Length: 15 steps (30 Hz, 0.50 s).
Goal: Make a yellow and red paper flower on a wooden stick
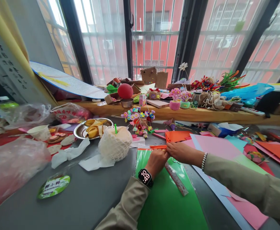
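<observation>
The left hand (pixel 157 162) and right hand (pixel 183 152) meet, fingers pinching an orange strip (pixel 158 147) at the green sheet's (pixel 168 207) far end; a ruler (pixel 177 180) lies nearer.

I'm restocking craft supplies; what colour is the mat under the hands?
The mat is bright green, seen best in the head view.

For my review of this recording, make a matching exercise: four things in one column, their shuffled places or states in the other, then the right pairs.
Column one
1. narrow orange paper strip
2. long, flat, patterned ruler
3. round red ball
4. pale round coconut in white mesh netting

Column two
A. just above a round silver metal bowl in the picture
B. with a green straw at its top
C. at the person's left hand and right hand
D. lying on the smooth green sheet

Pairs: 1-C, 2-D, 3-A, 4-B
</observation>
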Tool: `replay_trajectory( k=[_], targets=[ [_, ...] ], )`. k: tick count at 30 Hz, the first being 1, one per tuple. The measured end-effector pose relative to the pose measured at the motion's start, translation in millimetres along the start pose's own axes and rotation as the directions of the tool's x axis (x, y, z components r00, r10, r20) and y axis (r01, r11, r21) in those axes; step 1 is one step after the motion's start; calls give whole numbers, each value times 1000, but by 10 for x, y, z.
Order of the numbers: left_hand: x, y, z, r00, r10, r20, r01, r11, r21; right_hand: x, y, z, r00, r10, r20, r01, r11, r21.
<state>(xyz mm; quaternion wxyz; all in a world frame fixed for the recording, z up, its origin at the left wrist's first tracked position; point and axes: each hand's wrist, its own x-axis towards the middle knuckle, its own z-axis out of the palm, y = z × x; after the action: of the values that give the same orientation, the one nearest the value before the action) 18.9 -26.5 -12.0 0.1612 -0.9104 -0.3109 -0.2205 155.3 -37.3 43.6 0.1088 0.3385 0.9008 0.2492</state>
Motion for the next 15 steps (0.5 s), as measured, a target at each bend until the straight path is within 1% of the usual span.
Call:
replay_trajectory(
  k=[4,10,15],
  targets=[
    [1,0,-15,1000,-7,-11,7,1000,18,4,0,-30,1000,-4,15,4,1000,-14],
    [-6,-3,11,1000,-5,-20,5,1000,-3,-22,6,56,999,-25,26,24,1000,17],
    [-5,-7,34,997,-72,-20,71,997,-34,-39,53,93,999,-48,-25,50,996,76]
  ],
)
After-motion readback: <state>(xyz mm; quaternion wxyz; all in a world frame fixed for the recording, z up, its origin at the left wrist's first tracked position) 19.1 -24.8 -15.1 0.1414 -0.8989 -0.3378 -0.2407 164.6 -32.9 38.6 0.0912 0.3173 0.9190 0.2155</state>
